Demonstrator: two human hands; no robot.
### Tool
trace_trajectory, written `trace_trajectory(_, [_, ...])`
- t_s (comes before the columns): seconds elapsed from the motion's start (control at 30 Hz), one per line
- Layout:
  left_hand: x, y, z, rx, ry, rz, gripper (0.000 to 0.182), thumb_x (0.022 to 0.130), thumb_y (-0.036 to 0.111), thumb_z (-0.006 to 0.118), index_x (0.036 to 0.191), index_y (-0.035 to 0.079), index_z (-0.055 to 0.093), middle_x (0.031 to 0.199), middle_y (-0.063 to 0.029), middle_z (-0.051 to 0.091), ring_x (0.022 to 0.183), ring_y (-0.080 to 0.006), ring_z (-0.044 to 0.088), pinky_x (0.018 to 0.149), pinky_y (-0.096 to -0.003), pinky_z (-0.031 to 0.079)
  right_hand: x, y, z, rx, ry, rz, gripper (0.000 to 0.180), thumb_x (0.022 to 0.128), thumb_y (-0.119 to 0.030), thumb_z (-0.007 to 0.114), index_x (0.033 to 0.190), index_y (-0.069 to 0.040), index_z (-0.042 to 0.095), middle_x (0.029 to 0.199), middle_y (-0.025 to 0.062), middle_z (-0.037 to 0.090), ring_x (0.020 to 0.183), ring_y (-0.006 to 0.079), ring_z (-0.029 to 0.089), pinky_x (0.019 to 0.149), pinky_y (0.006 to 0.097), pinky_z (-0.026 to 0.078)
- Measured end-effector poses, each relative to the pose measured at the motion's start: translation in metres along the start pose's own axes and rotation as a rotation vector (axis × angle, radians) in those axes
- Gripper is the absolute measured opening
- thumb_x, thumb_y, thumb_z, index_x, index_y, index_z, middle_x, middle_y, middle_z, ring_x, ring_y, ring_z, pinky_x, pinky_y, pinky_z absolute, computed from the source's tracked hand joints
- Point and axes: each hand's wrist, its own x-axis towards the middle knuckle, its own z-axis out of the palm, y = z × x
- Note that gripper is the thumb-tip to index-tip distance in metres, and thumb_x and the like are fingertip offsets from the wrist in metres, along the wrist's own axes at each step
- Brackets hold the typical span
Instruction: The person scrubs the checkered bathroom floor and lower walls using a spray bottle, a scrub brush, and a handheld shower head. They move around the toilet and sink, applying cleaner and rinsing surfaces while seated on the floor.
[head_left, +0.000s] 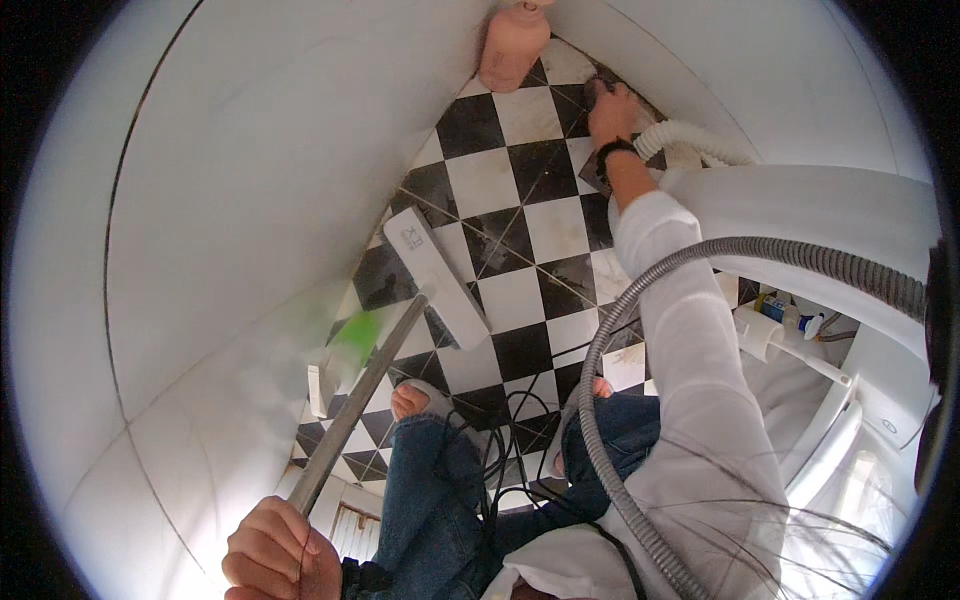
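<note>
My left hand (277, 555) is wrapped around the metal pole (367, 390) of a floor mop at the lower left. The pole slants up to a long white mop head (435, 277), which bears writing and lies on the black-and-white checkered floor (510, 292). Far ahead, my right hand (613, 112) reaches low into the corner at floor level. Its fingers are at a small dark object (591, 91), blurred, so I cannot tell whether they grip it. A white corrugated drain hose (667, 139) runs right beside that wrist.
A pink bottle (515, 49) stands in the far corner. A grey ribbed hose (600, 390) arcs across my right sleeve. Black cables (517, 442) hang before my legs. A white toilet brush (810, 364) and a bottle with a blue label (780, 307) are at right. A blurred green object (356, 337) is by the left wall.
</note>
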Motion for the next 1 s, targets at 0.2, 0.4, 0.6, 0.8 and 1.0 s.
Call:
trace_trajectory(0.2, [0.005,0.000,0.000,-0.015,-0.052,-0.011,0.050,0.110,0.038,0.040,0.064,0.020,0.035,0.049,0.0039,0.026,0.050,-0.0103,0.022,0.051,-0.0246,0.029,-0.059,-0.033,0.013,-0.009,-0.013,-0.648,0.032,0.094,-0.010,0.054,0.124,-0.007,0.065,0.124,0.0168,0.058,0.116,0.0390,0.054,0.094,0.0527,0.045])
trace_trajectory(0.4, [0.005,-0.001,0.001,-0.031,-0.031,-0.013,0.051,0.110,0.036,0.041,0.063,0.020,0.035,0.050,0.0043,0.027,0.049,-0.0100,0.023,0.051,-0.0256,0.030,0.040,0.006,0.033,-0.132,0.054,-0.333,0.036,0.087,-0.004,0.058,0.120,-0.009,0.070,0.115,0.0210,0.066,0.104,0.0417,0.063,0.091,0.0502,0.053])
trace_trajectory(0.6, [0.005,0.001,0.000,-0.036,-0.029,-0.022,0.051,0.110,0.037,0.041,0.062,0.020,0.034,0.050,0.0044,0.027,0.048,-0.0106,0.024,0.052,-0.0257,0.031,-0.060,-0.042,0.030,0.184,-0.034,-0.586,0.032,0.093,-0.012,0.056,0.122,-0.008,0.068,0.117,0.0216,0.061,0.112,0.0405,0.057,0.097,0.0485,0.047])
trace_trajectory(0.8, [0.001,0.002,-0.005,-0.066,-0.085,-0.021,0.051,0.111,0.036,0.040,0.062,0.019,0.036,0.050,0.0037,0.029,0.047,-0.0113,0.024,0.053,-0.0265,0.030,-0.065,-0.033,-0.006,0.195,-0.188,-0.769,0.032,0.089,-0.007,0.057,0.118,-0.008,0.070,0.107,0.0196,0.063,0.106,0.0376,0.060,0.093,0.0499,0.047])
trace_trajectory(1.0, [-0.005,0.003,-0.010,0.000,-0.125,0.001,0.053,0.111,0.037,0.036,0.062,0.019,0.036,0.051,0.0035,0.029,0.047,-0.0105,0.024,0.049,-0.0269,0.031,-0.113,-0.076,0.004,0.249,-0.061,-0.605,0.025,0.091,-0.011,0.057,0.112,-0.010,0.071,0.103,0.0159,0.064,0.104,0.0370,0.059,0.091,0.0506,0.045])
